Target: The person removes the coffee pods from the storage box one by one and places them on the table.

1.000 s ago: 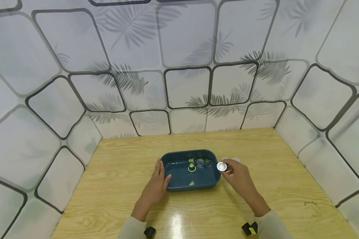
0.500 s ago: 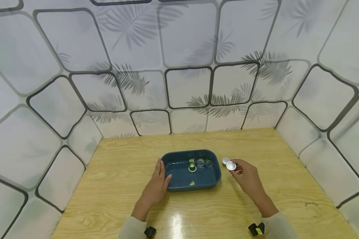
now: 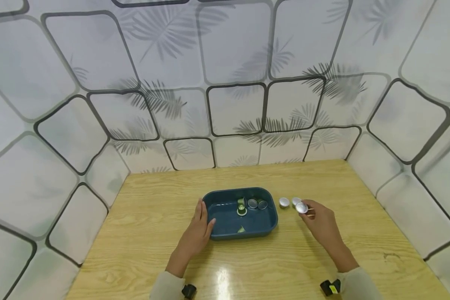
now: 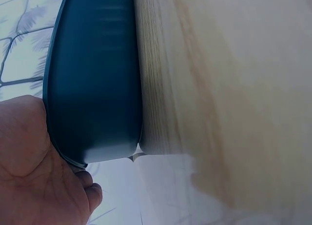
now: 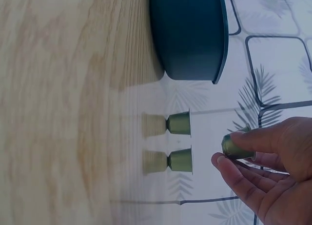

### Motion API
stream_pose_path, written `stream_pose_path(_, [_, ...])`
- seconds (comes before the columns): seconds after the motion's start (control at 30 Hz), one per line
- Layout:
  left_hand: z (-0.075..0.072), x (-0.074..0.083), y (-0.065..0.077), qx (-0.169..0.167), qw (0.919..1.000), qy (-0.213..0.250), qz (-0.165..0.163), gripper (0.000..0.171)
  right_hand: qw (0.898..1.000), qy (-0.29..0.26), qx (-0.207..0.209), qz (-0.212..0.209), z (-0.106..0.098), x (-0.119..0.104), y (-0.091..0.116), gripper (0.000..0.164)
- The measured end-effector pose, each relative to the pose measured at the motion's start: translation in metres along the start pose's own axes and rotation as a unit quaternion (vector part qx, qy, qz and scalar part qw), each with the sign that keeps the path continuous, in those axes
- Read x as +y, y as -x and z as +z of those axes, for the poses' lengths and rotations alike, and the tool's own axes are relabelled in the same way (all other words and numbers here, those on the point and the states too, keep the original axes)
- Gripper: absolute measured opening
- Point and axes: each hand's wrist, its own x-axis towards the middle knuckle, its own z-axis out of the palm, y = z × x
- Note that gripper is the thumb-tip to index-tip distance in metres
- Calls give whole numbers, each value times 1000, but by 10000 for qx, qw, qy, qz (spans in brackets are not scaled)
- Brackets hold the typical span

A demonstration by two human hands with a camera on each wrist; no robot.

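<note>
A dark blue rectangular bin (image 3: 225,231) stands on the table with several green coffee capsules in it, one of them the upright capsule (image 3: 241,209). My left hand (image 3: 193,234) holds the bin's left end, thumb over the rim and fingers along the outer wall. Right of the bin, my right hand (image 3: 322,225) pinches another green coffee capsule (image 5: 234,148) by its sides, its silver lid (image 3: 301,207) facing up. Two more capsules stand on the table, lids up: a nearer-bin capsule (image 5: 179,123) and a second capsule (image 5: 181,160) below the held one.
The wooden table (image 3: 153,196) is enclosed by pale patterned walls (image 3: 232,150) at the back and both sides. A small green piece (image 3: 241,229) lies near the bin's front wall; its kind is too small to tell.
My right hand has moved right with the pinched capsule, from the bin's right rim past the first standing capsule to the second. The left hand and bin have stayed put.
</note>
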Motion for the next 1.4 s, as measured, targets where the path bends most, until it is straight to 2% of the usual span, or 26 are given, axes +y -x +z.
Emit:
stream_pose_path(0.27, [-3, 1, -2, 14, 10000, 5, 47, 72, 9997, 25, 231, -82, -12, 7, -5, 36])
stream_pose_path(0.63, [-8, 1, 1, 0, 10000, -17, -20, 72, 9992, 91, 357, -147, -12, 18, -11, 35])
stream_pose_path(1.17, [-5, 1, -1, -32, 10000, 61, -40, 72, 9993, 301, -85, 196, -14, 34, -19, 33])
stream_pose_path(1.4, [-3, 0, 0, -137, 9999, -11, 22, 73, 9976, 606, -244, 248, -13, 41, -19, 34])
